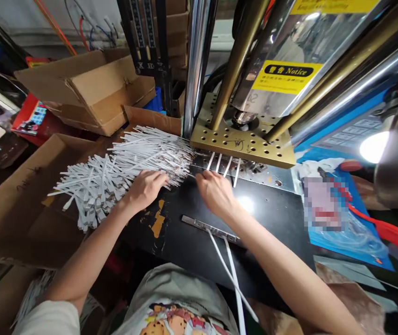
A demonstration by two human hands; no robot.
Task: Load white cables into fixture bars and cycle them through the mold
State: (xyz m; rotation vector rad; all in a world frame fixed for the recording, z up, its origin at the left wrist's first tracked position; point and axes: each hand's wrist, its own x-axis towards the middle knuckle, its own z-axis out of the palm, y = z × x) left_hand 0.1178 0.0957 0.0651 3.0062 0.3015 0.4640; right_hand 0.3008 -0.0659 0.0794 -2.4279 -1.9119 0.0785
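Observation:
My left hand rests at the right edge of a big pile of white cables, its fingers curled closed on cable ends there. My right hand is pinched shut in front of the press; a thin pale cable end shows at its fingertips, the rest hidden. Just beyond it, several white cables stick out from beneath the brass-coloured press plate. Nearer my body, a narrow metal bar mold lies on the black table. Two white cables run from the bar toward me over the table edge.
Open cardboard boxes stand at the left and behind the pile. Metal columns and brass rods rise around the press. At the right are a lamp, a blue sheet with plastic bags, and red-handled cutters.

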